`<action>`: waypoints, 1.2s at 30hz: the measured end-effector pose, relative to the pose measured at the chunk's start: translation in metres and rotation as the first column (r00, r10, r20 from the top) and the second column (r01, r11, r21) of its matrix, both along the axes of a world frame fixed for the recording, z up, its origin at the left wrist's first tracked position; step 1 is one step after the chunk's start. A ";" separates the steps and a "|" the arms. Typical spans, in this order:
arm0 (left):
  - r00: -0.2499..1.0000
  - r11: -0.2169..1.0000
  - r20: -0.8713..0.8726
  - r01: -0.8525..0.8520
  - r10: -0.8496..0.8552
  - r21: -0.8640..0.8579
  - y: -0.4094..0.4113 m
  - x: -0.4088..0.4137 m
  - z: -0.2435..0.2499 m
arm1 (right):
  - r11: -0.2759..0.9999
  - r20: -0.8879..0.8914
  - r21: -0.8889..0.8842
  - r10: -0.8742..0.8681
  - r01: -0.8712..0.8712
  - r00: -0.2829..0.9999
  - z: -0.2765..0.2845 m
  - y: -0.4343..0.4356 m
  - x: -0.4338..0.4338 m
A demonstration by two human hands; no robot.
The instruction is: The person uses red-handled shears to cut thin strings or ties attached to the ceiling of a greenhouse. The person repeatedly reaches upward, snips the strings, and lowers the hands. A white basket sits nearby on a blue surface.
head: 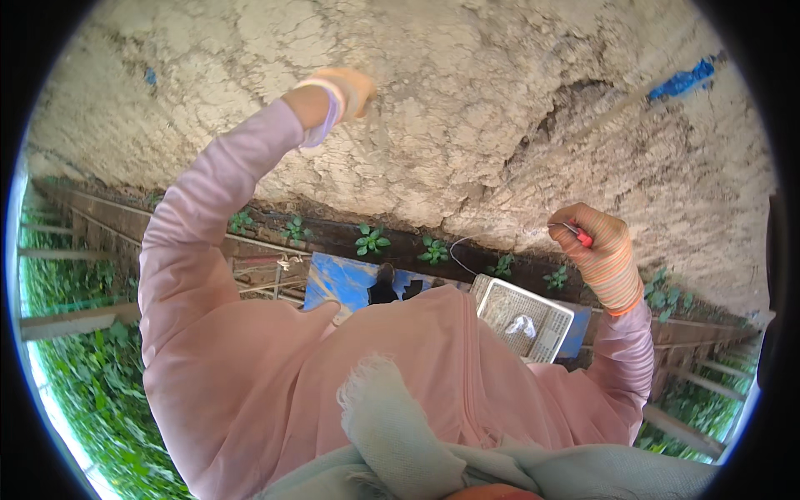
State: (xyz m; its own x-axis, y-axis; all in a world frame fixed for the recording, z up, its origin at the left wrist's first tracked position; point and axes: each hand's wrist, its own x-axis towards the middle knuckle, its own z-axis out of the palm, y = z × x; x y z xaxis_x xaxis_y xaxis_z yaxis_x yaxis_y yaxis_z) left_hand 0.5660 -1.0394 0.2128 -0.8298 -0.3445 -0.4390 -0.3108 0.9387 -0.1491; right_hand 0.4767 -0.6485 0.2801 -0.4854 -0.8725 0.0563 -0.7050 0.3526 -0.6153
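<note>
My left hand (pixel 353 90), in a pale orange glove with a light purple cuff, is raised in front of a cracked earthen wall (pixel 425 144). It is blurred and its fingers look curled; whether it holds anything cannot be made out. My right hand (pixel 597 244), in an orange striped glove, grips a small tool with a red handle (pixel 584 237) and a thin metal part by the fingertips. A thin pale cord (pixel 455 250) loops up from near a white plastic basket (pixel 565 331) towards my right hand. A crumpled white scrap (pixel 522 325) lies in the basket.
Several small green plants (pixel 372 239) grow in dark soil along the wall's foot. A blue board (pixel 325 275) lies under a dark shoe (pixel 383 287). Blue plastic (pixel 681 81) sticks out of the wall at upper right. Wooden beams (pixel 81 320) and foliage (pixel 106 387) lie behind me.
</note>
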 end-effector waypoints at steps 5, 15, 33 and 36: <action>0.945 0.961 0.210 0.269 -0.252 -0.060 0.068 0.014 -0.013 | 0.970 0.254 0.156 -0.221 0.186 0.942 -0.046 0.071 0.006; 0.573 0.612 0.252 0.618 -0.780 0.493 0.209 -0.073 -0.021 | 0.854 0.461 0.462 -0.462 0.240 0.758 -0.153 0.227 0.106; 0.575 0.287 0.000 0.407 -0.818 0.867 0.628 -0.259 -0.023 | 0.684 0.490 0.375 -0.719 0.626 0.492 -0.202 0.295 0.201; 0.560 -0.006 -0.376 0.553 -0.738 0.833 0.710 -0.272 -0.043 | 0.652 0.472 0.404 -0.749 0.641 0.464 -0.200 0.303 0.202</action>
